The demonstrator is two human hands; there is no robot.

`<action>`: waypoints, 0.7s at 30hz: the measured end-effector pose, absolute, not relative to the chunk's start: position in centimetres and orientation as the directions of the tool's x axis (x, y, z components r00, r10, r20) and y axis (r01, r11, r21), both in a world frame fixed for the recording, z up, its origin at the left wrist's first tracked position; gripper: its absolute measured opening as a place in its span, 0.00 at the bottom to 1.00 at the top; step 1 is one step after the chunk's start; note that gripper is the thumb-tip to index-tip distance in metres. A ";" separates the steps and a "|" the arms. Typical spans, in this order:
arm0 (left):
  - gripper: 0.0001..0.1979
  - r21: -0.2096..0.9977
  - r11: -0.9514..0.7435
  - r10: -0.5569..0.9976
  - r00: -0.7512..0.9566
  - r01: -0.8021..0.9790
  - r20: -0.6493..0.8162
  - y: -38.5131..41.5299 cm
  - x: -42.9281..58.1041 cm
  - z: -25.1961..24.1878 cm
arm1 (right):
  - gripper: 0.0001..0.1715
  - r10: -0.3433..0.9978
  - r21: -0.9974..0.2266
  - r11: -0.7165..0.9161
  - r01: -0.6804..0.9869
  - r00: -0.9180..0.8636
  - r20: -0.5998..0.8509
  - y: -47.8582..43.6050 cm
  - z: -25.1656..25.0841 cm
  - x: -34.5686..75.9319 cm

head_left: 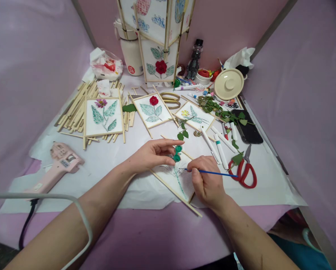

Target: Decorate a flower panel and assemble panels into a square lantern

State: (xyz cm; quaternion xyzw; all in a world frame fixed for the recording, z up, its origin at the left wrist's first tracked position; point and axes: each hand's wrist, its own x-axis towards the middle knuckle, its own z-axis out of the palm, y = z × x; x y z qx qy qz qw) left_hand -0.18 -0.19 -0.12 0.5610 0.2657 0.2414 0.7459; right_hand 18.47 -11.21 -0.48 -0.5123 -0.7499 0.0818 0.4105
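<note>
Brush [217, 173] in R hand [206, 180]: axis approx. crosswise, tip ptg L.

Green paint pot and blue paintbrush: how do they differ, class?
The green paint pot is short and rounded; the blue paintbrush is long and thin. The pot is in the left hand, the brush in the right hand. Both are held near one framed panel.

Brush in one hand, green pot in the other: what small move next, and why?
Perhaps dip the blue brush into the green pot: your left hand holds it lid-open, close to the brush tip, and your right hand grips the brush.
</note>
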 end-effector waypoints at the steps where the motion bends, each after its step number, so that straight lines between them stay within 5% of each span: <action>1: 0.28 0.966 0.250 0.659 0.742 -0.060 -0.124 -0.2 -0.2 -0.1 | 0.09 0.836 -0.541 0.464 0.702 -0.146 0.528 -11.2 -0.5 18.5; 21: 0.27 0.964 0.258 0.651 0.749 -0.061 -0.126 -0.2 -0.1 0.0 | 0.09 0.847 -0.526 0.399 0.751 -0.082 0.526 -10.9 -0.9 18.7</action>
